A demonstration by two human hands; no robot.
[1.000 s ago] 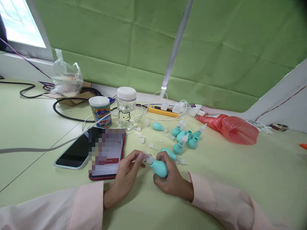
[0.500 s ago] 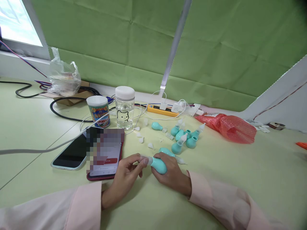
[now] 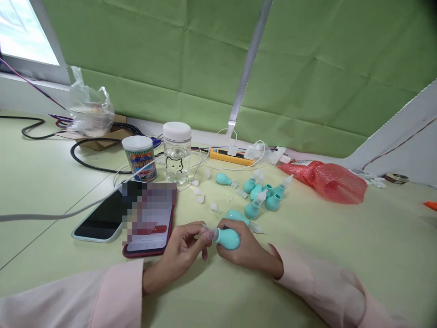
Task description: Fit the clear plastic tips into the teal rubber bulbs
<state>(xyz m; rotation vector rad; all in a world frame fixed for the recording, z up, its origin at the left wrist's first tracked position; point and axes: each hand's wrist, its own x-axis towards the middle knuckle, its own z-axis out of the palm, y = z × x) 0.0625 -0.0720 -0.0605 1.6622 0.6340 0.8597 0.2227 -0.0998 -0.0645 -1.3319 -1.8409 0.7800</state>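
Note:
My right hand [image 3: 244, 248] is wrapped round a turquoise rubber bulb [image 3: 228, 238], the squeeze bulb of a nasal aspirator. Between the thumb and fingers of my left hand [image 3: 186, 248] is a clear plastic nozzle [image 3: 211, 232], which meets the bulb's neck; how deep it sits is hidden by the fingers. Just behind my right hand lies another turquoise aspirator [image 3: 238, 216] with its clear tip [image 3: 256, 227] pointing right. Farther back stand several more turquoise bulbs [image 3: 252, 210], some with nozzles fitted and some with open necks. Small white tip pieces [image 3: 214, 207] are scattered left of them.
Two phones [image 3: 99, 223] lie by my left hand. Behind them stand a printed cup [image 3: 140, 159] and a lidded water bottle [image 3: 177, 157]. A yellow power strip [image 3: 230, 157] with white cables runs along the back, and a red bubble-wrap bag [image 3: 324, 182] lies at right.
Both hands have shifted slightly right and down with the bulb and nozzle. My right wrist has moved a little to the right. The things on the table stay where they were.

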